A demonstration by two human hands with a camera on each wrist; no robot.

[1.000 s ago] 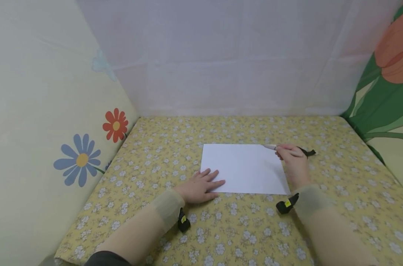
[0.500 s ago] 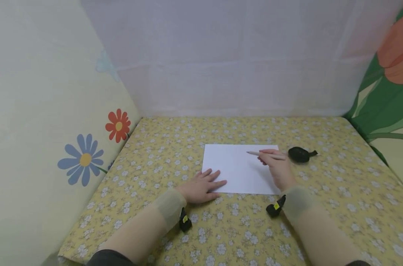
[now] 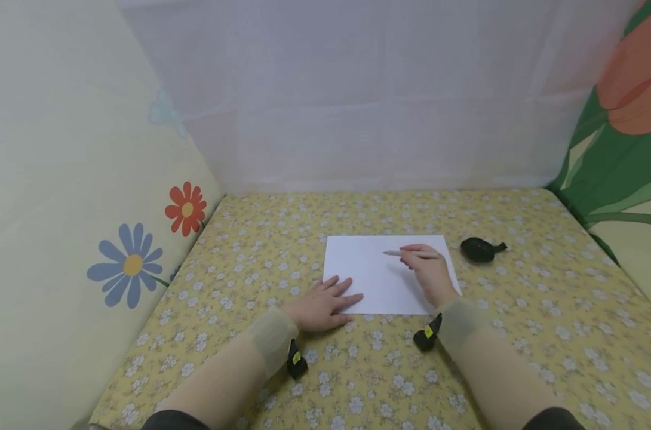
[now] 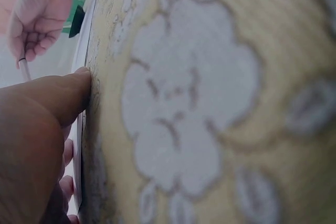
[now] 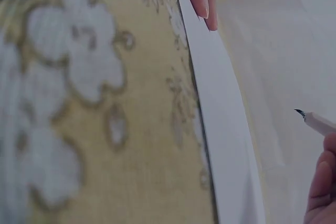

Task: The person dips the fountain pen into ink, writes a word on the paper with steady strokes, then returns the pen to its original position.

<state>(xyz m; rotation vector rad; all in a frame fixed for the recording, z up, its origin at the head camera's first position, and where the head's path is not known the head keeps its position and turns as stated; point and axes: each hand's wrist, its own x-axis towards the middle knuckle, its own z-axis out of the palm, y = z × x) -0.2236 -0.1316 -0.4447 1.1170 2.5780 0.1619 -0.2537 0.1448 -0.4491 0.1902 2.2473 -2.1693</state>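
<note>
A white sheet of paper (image 3: 374,280) lies flat on the table. My left hand (image 3: 321,304) rests on its lower left corner, fingers spread and straight; the thumb (image 4: 68,95) is close up in the left wrist view. My right hand (image 3: 430,272) pinches a slim white pen (image 3: 411,254) between thumb and fingers over the right half of the sheet. The pen's dark pointed tip (image 5: 300,113) aims left and stands clear of the paper in the right wrist view. No marks show on the visible part of the sheet.
A black rounded object with a short stub (image 3: 478,249) lies right of the paper; its kind is unclear. Yellow floral cloth (image 3: 272,239) covers the table. A pale curtain (image 3: 358,101) hangs behind, with flower-printed panels at both sides.
My right hand has moved left with the pen, from the paper's upper right corner to over its right half, uncovering the black object. The left hand has stayed in place.
</note>
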